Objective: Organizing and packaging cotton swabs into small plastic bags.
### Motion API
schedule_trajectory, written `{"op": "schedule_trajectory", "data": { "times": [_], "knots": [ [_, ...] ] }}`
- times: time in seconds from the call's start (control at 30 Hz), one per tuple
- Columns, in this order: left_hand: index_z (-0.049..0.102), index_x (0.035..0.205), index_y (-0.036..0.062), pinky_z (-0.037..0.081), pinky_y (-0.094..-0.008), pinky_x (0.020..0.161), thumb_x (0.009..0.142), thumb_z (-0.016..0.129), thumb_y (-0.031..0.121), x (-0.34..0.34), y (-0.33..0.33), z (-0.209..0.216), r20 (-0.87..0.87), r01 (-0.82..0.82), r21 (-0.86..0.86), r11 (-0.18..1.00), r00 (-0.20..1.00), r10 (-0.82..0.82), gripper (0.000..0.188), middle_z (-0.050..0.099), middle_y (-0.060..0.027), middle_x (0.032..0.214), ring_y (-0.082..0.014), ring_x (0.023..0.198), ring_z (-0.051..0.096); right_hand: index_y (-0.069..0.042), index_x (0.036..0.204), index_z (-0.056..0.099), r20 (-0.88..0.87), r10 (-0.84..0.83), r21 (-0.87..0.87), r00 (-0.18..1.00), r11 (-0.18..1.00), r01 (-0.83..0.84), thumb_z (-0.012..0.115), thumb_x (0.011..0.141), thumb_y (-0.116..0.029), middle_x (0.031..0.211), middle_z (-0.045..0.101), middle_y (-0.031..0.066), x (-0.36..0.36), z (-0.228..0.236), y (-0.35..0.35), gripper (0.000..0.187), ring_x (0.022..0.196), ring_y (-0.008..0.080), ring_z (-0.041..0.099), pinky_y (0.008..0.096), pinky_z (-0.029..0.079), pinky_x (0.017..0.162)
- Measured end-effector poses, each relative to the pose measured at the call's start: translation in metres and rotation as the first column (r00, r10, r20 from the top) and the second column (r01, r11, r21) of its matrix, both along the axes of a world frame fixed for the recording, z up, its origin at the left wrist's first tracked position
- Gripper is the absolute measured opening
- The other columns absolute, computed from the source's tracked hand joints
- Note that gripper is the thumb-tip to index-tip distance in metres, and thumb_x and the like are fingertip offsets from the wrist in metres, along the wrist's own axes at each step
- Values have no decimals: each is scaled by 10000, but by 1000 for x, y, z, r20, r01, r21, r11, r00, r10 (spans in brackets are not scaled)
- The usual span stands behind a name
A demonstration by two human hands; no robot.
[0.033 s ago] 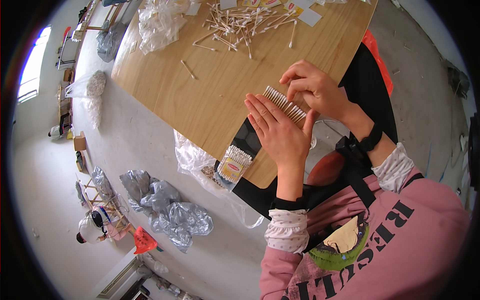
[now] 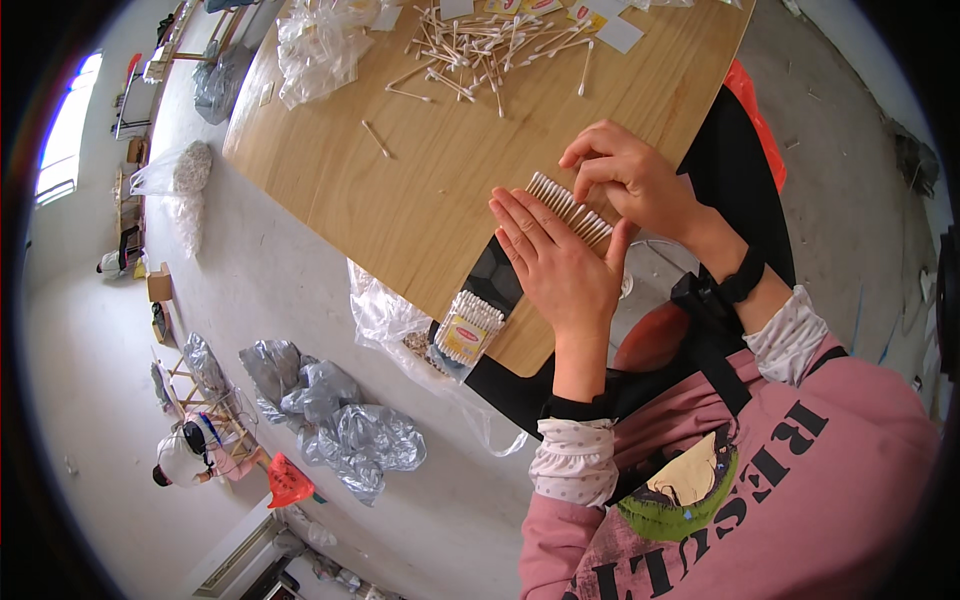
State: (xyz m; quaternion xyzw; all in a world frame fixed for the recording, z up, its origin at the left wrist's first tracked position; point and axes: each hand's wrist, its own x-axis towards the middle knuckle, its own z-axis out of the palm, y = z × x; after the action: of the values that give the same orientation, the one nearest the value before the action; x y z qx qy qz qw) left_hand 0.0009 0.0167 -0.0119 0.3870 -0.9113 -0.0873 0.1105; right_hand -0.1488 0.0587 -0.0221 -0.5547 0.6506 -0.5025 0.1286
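A row of white-tipped cotton swabs (image 2: 568, 205) lies side by side on the wooden table (image 2: 400, 220), close to its near edge. My left hand (image 2: 557, 262) rests flat along the row, fingers stretched out, covering its lower part. Just beyond the swabs' right end hovers my right hand (image 2: 632, 175), its fingers loosely bent and apart; nothing shows between them, and its thumb is mostly hidden. A pack of cotton swabs (image 2: 468, 328) with a yellow and white label stands left of my left forearm, by the table corner.
Loose cotton swabs (image 2: 490, 45) are heaped at the far side, beside clear plastic bags (image 2: 320, 50) and small white cards (image 2: 620, 35). One single swab (image 2: 376, 139) lies apart. Grey plastic bags (image 2: 335, 405) sit on the floor at left; a person (image 2: 185, 455) is farther off.
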Motion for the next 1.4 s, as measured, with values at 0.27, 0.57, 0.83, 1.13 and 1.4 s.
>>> {"op": "schedule_trajectory", "data": {
  "times": [0.27,0.57,0.83,1.13,1.4],
  "knots": [
    [215,1482,-161,151,-471,1216,848,561,716,0,0,-2,6,-3,-2,1000,1000,3,1137,178,-331,1580,-422,1503,137,-48,710,648,-73,38,2,997,999,-38,595,732,39,996,644,31,-2,3,0,104,1019,235,602,351,520,842],
    [195,1496,-151,148,-462,1221,850,575,685,0,0,0,-10,-8,22,1000,1000,8,1123,161,-320,1591,-411,1509,131,-53,792,665,-44,-29,11,999,1000,30,578,735,121,1046,637,40,1,2,-2,203,1041,236,585,335,518,866],
    [214,1488,-151,161,-476,1213,851,579,687,0,0,-1,-10,-1,4,1000,1000,1,1114,184,-330,1578,-428,1500,143,-70,791,674,-107,-9,-15,994,1000,7,580,744,52,1003,638,30,0,2,-3,161,1002,239,597,360,518,844],
    [185,1506,-136,146,-456,1221,858,572,667,0,1,-1,1,-11,20,1000,1000,11,1102,162,-314,1593,-403,1510,132,-82,842,678,-97,-44,-17,994,999,43,583,761,46,1029,640,23,3,4,-4,179,1002,241,591,358,512,852],
    [195,1504,-138,145,-457,1221,862,560,671,1,1,-1,3,-13,17,1000,1000,13,1095,162,-315,1593,-403,1510,133,-92,846,685,-172,-22,4,985,1000,24,648,805,-34,1040,641,17,3,4,-5,80,998,237,590,350,512,846]
  ]
}}
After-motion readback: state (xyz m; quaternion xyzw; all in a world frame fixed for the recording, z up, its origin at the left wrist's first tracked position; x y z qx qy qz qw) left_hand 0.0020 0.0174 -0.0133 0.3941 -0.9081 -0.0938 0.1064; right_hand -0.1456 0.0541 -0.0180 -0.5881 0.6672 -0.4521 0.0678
